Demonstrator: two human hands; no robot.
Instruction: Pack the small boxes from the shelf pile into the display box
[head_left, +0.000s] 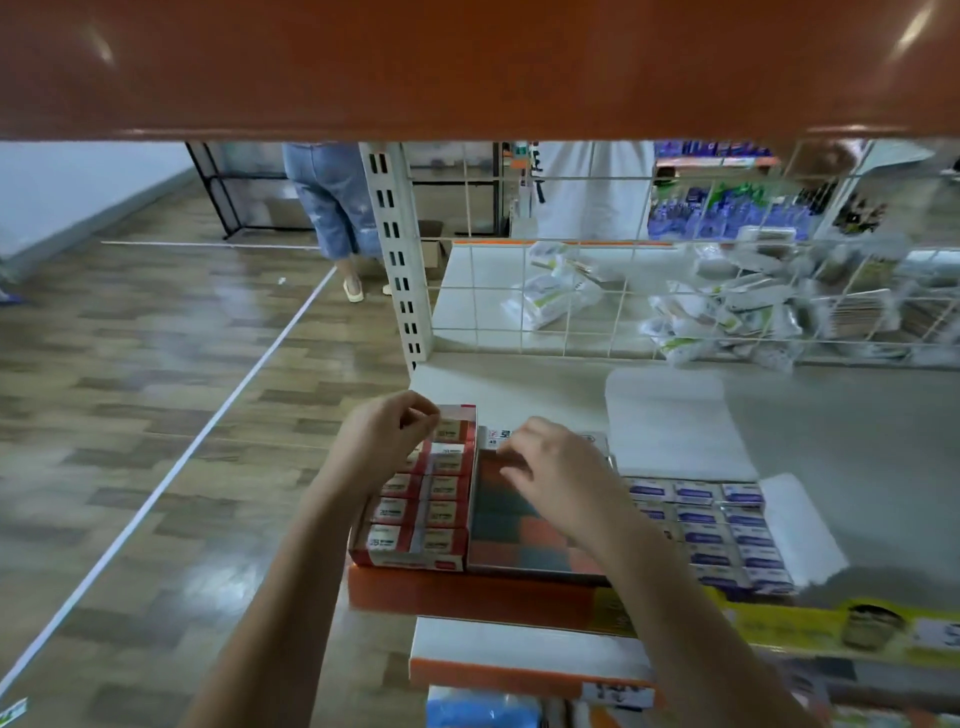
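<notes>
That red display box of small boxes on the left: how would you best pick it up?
Grip the red display box by its two long side walls, coming from above and the near end. It lies flat, open-topped and nearly full, so keep it level. Its right wall sits against the dark middle box, leaving little finger room.

Two bare forearms are showing, with no sleeves, watch, rings or gloves covering them; the left hand (384, 436) and right hand (558, 480) are wearing nothing either.
</notes>
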